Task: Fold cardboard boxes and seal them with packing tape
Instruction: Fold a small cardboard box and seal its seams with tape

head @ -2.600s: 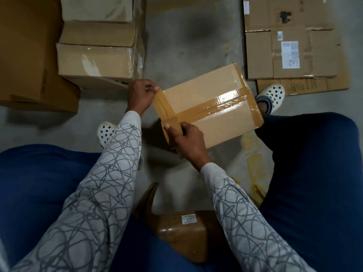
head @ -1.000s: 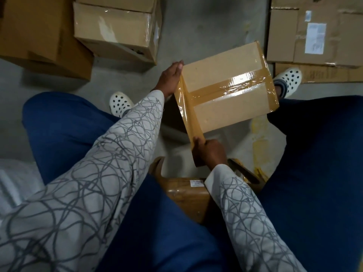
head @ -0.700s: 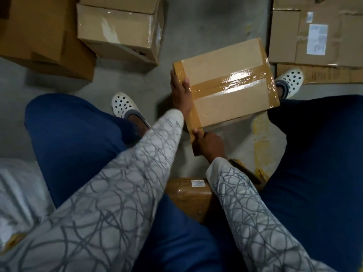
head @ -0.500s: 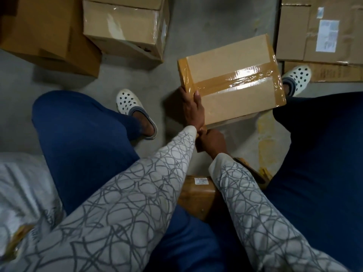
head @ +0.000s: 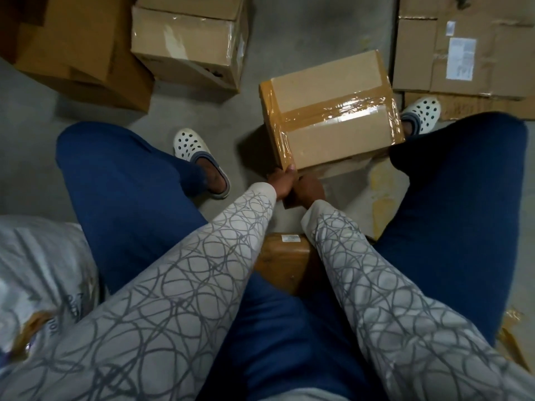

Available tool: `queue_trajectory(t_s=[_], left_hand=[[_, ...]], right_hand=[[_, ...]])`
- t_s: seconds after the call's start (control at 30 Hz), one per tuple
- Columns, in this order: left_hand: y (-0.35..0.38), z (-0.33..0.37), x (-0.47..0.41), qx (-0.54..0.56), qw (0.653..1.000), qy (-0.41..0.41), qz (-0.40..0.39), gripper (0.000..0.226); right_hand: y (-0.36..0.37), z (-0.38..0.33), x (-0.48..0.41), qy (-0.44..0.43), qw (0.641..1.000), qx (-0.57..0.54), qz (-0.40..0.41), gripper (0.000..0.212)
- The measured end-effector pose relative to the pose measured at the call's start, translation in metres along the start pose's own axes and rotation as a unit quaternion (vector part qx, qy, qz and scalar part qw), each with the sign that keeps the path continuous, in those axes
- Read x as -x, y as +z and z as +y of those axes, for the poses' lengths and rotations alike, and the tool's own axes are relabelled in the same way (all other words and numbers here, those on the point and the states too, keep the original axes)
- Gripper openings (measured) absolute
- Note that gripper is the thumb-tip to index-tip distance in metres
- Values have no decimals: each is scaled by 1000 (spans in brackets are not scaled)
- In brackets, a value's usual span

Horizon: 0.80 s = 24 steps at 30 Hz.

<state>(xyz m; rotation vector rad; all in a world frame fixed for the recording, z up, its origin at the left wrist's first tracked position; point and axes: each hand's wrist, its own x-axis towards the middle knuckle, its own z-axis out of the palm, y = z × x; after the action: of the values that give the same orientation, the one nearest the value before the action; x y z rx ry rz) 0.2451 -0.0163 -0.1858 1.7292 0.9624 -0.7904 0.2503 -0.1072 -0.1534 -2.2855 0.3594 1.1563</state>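
A small cardboard box [head: 333,111] stands on the concrete floor between my knees. Brown packing tape [head: 338,110] runs across its top seam, and another strip covers its left edge. My left hand [head: 280,183] is at the box's near left corner, thumb on top of the taped edge and fingers curled round the corner. My right hand [head: 311,189] sits right beside it, just below the box, and grips the brown tape roll [head: 289,202], most of which is hidden between the two hands.
A taped box [head: 185,41] and a bigger carton [head: 78,50] stand at the back left. Flattened cardboard [head: 463,47] lies at the back right. A brown wrapped parcel [head: 286,256] sits between my thighs, and a white sack [head: 37,270] lies at my left.
My left hand has slid along the taped left edge from the far corner to the near corner. The right hand stayed low by that corner with the tape.
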Motion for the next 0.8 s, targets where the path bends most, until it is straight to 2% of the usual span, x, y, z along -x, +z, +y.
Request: queue_trajectory(t_s=[0.03,0.1,0.17,0.23,0.3,0.4,0.47,0.53,0.57,0.6,0.67,0.77,0.8], left_hand=[[0,-1,7,30,999,-6,19,74],[-7,-1,24,158,985,-64,21,73],[-15,-1,44,272,952,-127,-63,59],[-20,-2,54,295,937,-126,-140,43],[-24,-1,59,304,933,-122,-153,30],[-26,-1,59,288,937,-123,-155,37],[-27,-3,57,274,940,-124,-163,26],[-24,-7,49,268,941,-132,-157,23],[-21,-8,44,264,944,-137,-144,31],[-19,-10,39,259,946,-139,-135,40],[-15,-11,37,257,949,-130,-126,46],[-13,-6,25,251,958,-107,-92,46],[-17,-1,23,265,957,-92,-70,45]], right_hand=[[-2,-1,4,-15,1000,-11,3,47],[-6,-3,12,-46,999,-17,-17,53],[-6,-1,19,-57,998,-5,-34,48],[-7,-1,21,-45,998,-33,-34,43],[-8,4,23,-39,995,-81,-49,40],[-12,9,29,-14,971,-217,-96,42],[-16,13,29,-12,963,-241,-121,43],[-20,17,25,-15,983,-161,-87,39],[-21,19,24,-13,994,-106,-33,34],[-22,23,21,7,995,-98,20,34],[-22,33,5,43,986,-142,75,44],[-10,62,-54,53,976,-187,97,46],[-12,56,-48,46,974,-196,104,48]])
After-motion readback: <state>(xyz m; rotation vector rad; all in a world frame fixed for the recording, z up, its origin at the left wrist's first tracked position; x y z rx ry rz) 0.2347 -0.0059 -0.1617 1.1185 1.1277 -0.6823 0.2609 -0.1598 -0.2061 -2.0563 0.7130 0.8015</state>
